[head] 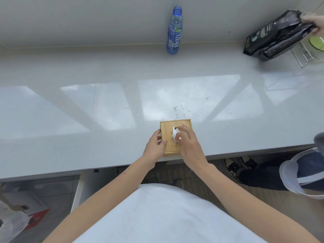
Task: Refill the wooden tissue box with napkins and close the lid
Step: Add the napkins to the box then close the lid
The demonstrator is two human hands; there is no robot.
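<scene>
The long pale grey bench (87,106) fills most of the view and shines with window reflections. A person in a white shirt (163,216) stands at its near edge with both bare arms reaching forward.

Far on the right, at the back of the bench, a black bag (273,37) is held up by another person's hand (315,23), blurred at the edge of the picture. Below the bag stands a clear rack (305,57) with something green in it. A blue plastic bottle (174,32) stands without cap at the back, well apart from everything else.

The wooden box (168,128) sits near the front edge of the bench, just before the person. Its lid is on top, and the lid seems to sit flat in the frame.

The left hand (155,146) holds the left side of the box, fingers curled around the edge and the thumb lying on the lid. The right hand (188,142) rests over the middle of the lid, its fingers bent and pinching a white napkin (175,134) that sticks up out of the dark hole in the lid. The rest of the napkins are hidden inside the box.
</scene>
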